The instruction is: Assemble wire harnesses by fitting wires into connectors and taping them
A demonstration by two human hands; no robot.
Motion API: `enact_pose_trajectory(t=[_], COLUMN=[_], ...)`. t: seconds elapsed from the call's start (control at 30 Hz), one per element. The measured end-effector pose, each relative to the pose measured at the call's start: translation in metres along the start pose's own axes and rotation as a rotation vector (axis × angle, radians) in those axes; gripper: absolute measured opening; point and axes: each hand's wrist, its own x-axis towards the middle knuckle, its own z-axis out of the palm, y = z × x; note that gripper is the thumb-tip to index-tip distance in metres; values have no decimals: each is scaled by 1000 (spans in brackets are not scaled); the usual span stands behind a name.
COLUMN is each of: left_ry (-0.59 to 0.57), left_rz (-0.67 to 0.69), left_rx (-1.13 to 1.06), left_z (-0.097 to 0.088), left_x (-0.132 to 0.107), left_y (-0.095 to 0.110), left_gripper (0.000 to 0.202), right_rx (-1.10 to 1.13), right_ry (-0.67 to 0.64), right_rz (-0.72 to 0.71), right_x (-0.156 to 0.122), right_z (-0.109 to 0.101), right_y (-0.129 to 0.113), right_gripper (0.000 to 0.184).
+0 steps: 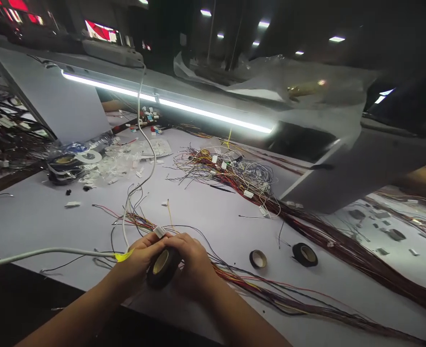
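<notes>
My left hand (140, 258) is closed at the near side of the table, its fingers pinching a white plastic connector (159, 232). My right hand (193, 260) curls around a roll of black tape (163, 266), which hangs between the two palms. The fingertips of both hands meet just behind the connector. Loose wires of a harness (234, 278) run under and past the hands, with free ends (126, 217) fanning out beyond the left one. A yellow band (123, 256) with a white cable (72, 251) lies at my left wrist.
To the right lie another black tape roll (305, 254) and a nearly used-up one (258, 259). A large wire bundle (231, 178) with white connectors crosses the back. Plastic bags (122, 159) sit at the left. A lit tube lamp (213, 113) spans above; a grey panel (328, 178) stands right.
</notes>
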Motion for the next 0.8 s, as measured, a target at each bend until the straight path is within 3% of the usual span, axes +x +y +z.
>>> enact_pose_trajectory(t=[0.07,0.13,0.23,0.3,0.4,0.43,0.5,0.57,0.67,0.73,0.8], left_ry=[29,40,-13,-172,-458,-481,-392,-248,-149,-109,-51], left_rz=[-6,37,290,533,868,940,944,798,537,432,401], left_rx=[-59,-49,185,528,1008,1094,1160,1108,884,698,541], left_z=[0,-3,-9,-10,-2,3,11,18,21,19,16], left_x=[3,4,5,6,10,12,13,12,11,11,13], left_y=[-6,-13,-17,-10,8,14,22,23,14,5,-4], left_gripper=[27,21,13,12,15,16,16,20,24,24,23], right_rx=[33,193,674,939,968,910,755,556,268,170,232], right_ry=[9,74,153,104,3,30,142,228,165,119,154], right_rz=[20,154,470,655,737,707,549,288,-76,-153,-68], right_x=[-4,-8,-8,-5,-1,-2,-6,-13,-24,-28,-29], right_z=[-5,-11,-13,-11,-7,-6,-9,-13,-17,-19,-22], right_y=[1,6,19,26,27,26,21,17,14,13,10], right_gripper=[51,35,26,41,65,63,53,46,51,47,32])
